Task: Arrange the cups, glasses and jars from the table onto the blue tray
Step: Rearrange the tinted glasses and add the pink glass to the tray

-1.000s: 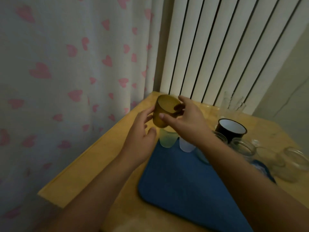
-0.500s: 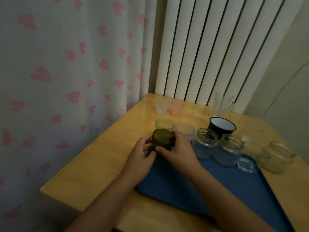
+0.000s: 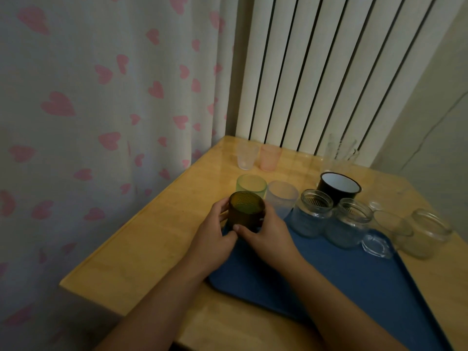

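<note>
I see my left hand (image 3: 212, 239) and right hand (image 3: 266, 236) both wrapped around a dimpled amber glass cup (image 3: 247, 211), upright at the far left corner of the smooth blue tray (image 3: 354, 287). Just behind it stand a frosted green cup (image 3: 251, 185) and a frosted pale cup (image 3: 282, 198), then two round clear jars (image 3: 312, 214) and a black enamel mug (image 3: 339, 187). Farther back on the glossy wooden table (image 3: 152, 244) sit two small tumblers (image 3: 258, 157).

Amber cup (image 3: 246, 211) base hidden by both hands; blue tray (image 3: 354, 282) cut off at 5 o'clock; clear glasses (image 3: 340, 153) at 1 o'clock too faint.
</note>
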